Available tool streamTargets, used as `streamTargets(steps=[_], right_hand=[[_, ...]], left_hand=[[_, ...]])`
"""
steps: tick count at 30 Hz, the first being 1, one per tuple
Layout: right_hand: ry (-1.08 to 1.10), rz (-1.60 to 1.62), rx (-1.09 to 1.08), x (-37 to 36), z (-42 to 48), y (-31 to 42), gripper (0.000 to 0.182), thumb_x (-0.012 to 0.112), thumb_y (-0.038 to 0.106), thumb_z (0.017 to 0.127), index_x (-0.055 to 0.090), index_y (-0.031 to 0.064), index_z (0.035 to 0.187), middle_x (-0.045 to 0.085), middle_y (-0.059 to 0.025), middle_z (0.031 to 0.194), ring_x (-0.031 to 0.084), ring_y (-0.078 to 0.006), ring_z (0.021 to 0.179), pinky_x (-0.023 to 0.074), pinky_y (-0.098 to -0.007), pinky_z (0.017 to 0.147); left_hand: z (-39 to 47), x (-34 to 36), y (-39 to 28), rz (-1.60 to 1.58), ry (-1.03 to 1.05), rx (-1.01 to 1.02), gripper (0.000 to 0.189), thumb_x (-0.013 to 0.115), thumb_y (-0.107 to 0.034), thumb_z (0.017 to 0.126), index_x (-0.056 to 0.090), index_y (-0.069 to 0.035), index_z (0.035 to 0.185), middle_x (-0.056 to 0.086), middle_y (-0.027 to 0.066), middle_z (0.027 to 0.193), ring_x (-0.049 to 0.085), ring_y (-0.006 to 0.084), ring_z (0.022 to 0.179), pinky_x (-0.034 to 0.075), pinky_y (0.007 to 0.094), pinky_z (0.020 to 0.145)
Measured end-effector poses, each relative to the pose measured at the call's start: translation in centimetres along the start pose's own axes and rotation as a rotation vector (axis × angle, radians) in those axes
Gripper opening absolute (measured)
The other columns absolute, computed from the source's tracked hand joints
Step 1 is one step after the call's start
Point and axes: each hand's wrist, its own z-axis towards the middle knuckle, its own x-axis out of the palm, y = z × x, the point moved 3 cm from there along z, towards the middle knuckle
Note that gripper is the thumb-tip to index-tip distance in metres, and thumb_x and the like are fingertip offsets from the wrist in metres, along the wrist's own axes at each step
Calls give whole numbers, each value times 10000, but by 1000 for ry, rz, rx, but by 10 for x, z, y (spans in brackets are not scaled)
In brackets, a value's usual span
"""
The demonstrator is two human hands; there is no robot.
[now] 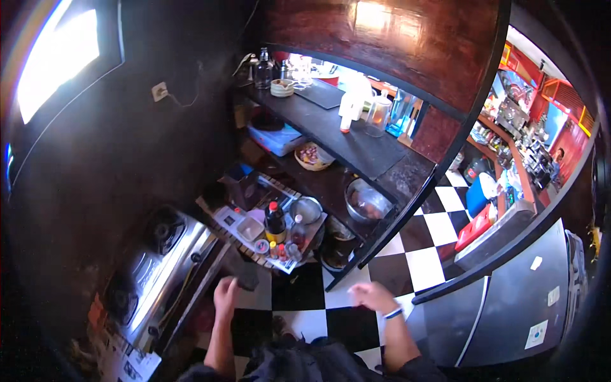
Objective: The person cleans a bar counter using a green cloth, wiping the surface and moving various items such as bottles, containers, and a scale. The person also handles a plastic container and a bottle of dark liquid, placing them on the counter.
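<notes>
My left hand (226,292) is raised above the floor, between the gas stove and the small table, its fingers curled. A dark, blurred flat shape (246,274) lies just beyond its fingertips; whether the hand touches it cannot be told. Over the checkered floor (298,291), my right hand (374,295) has loosely bent fingers and no visible object in it. A band circles that wrist. Ahead stands a low table (224,220) bearing a dark sauce bottle with a red cap (274,223), a metal bowl (305,211), a plastic tub (250,229) and several small bottles.
The two-burner gas stove (167,277) runs along the left wall. Dark shelving (310,181) ahead holds a basket of small onions (309,156) and a large metal bowl (365,200). A grey refrigerator (515,305) stands at right. Beyond the doorway, a person (557,162) is partly visible.
</notes>
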Motion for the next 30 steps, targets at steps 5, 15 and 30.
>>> streamTargets(steps=[5,15,30], right_hand=[[-594,-48,-218,-138,9,115,287,587,307,963,634,29,1018,634,-18,790,601,-82,705,499,-236,641],[-960,-319,-474,-320,256,195,736,810,448,730,528,-27,1216,602,-206,1157,592,-270,1059,482,-390,902],[-1108,-211,-679,-362,433,215,818,856,231,682,353,-25,1274,594,-192,1126,621,-270,1012,516,-363,866]], left_hand=[[165,223,-127,80,333,327,327,712,-240,872,610,11,1055,649,67,919,606,135,867,490,291,763],[294,482,-255,399,308,667,932,830,-474,675,454,128,1279,539,293,1231,544,376,1161,433,403,993],[345,545,-242,496,122,775,532,818,-268,723,602,36,1101,682,171,957,678,287,877,526,361,799]])
